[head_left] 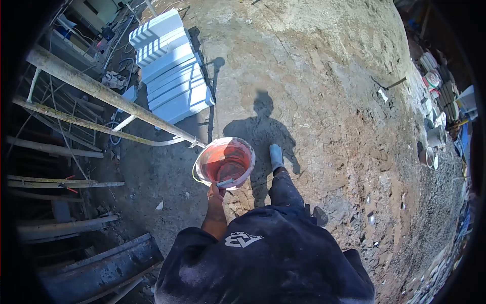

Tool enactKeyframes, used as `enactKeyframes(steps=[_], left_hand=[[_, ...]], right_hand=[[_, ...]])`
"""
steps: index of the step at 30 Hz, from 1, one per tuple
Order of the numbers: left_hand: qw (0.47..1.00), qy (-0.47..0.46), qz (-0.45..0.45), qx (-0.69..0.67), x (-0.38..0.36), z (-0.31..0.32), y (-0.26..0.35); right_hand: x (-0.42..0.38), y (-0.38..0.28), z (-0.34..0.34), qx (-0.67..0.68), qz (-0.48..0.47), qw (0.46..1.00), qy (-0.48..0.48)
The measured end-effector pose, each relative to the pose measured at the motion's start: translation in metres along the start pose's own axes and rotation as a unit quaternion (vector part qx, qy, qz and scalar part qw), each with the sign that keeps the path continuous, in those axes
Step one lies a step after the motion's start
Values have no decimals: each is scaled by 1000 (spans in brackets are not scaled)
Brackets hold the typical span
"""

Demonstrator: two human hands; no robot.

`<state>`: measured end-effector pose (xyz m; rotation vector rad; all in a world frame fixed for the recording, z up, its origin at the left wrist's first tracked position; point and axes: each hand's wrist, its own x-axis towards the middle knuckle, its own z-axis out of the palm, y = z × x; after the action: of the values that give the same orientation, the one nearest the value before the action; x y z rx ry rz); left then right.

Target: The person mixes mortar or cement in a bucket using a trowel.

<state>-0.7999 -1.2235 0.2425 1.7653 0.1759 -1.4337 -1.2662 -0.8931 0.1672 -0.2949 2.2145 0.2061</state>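
Observation:
My left hand (216, 192) is closed on the near rim of a bucket (246, 152), in front of my body. Its inside is reddish and smeared with pale residue, and a thin handle loops out at its left side. Just by my fingers, at the near rim, lies a small flat grey piece (226, 183); I cannot make out what it is or whether my fingers touch it. My right hand is out of view.
Metal scaffold poles (109, 95) reach in from the left, ending close to the bucket. Stacked pale blocks (174, 76) stand ahead. A dark metal trough-like piece (106, 268) lies lower left. Several containers (435, 137) line the right edge of the rough dirt ground (329, 126).

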Motion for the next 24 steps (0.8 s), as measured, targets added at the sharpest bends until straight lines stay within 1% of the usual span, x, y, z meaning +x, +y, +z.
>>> enactKeyframes(steps=[1,2,3,4,5,6,7,8,9,11,13,14,15,16,17,18,19,20,21,22,23,24], left_hand=[[999,-1,24,-44,1,28,10],[998,-14,23,-64,9,49,23],[996,-26,23,-84,19,71,36],[989,-48,66,-122,32,101,51],[983,-55,103,-141,38,112,68],[993,74,66,-56,13,128,98],[990,111,85,-20,1,138,119],[987,131,89,5,5,146,137],[990,108,94,-1,-6,157,157],[984,124,128,-10,-5,177,185],[978,134,161,-18,-11,201,210],[977,145,157,-25,1,211,214],[967,180,178,-39,19,223,220],[955,211,202,-52,35,235,231],[954,213,203,-55,48,245,246],[955,227,186,-44,62,255,259],[955,239,172,-33,75,267,276],[959,223,174,-26,76,282,300],[958,219,183,-28,98,291,314],[959,223,173,-18,118,293,321],[960,222,168,-15,142,308,346],[961,210,179,-30,164,340,388]], right_hand=[[12,-21,-9,-29,-33,999,-24],[5,-56,-40,-34,-90,995,-25],[4,-82,-51,-38,-105,993,-26],[11,-120,-68,-34,-117,992,-24],[13,-158,-92,-30,-122,992,-23],[11,-188,-114,-29,-122,992,-30],[14,-213,-132,-26,-123,991,-33],[22,-245,-153,-26,-127,991,-31],[25,-278,-178,-30,-133,990,-24],[49,-349,-216,-42,-157,987,-14],[92,-447,-260,-57,-199,978,6],[113,-505,-281,-66,-239,969,11],[41,-579,-324,32,-220,974,39],[78,-633,-340,51,-260,961,75],[49,-690,-362,116,-284,950,53],[68,-740,-377,137,-335,932,33],[99,-786,-390,340,-345,864,-138],[110,-829,-391,350,-342,859,-147],[103,-873,-394,360,-340,855,-156],[92,-896,-388,302,-399,860,-98],[67,-935,-383,243,-462,852,-36],[41,-967,-370,240,-425,873,2]])
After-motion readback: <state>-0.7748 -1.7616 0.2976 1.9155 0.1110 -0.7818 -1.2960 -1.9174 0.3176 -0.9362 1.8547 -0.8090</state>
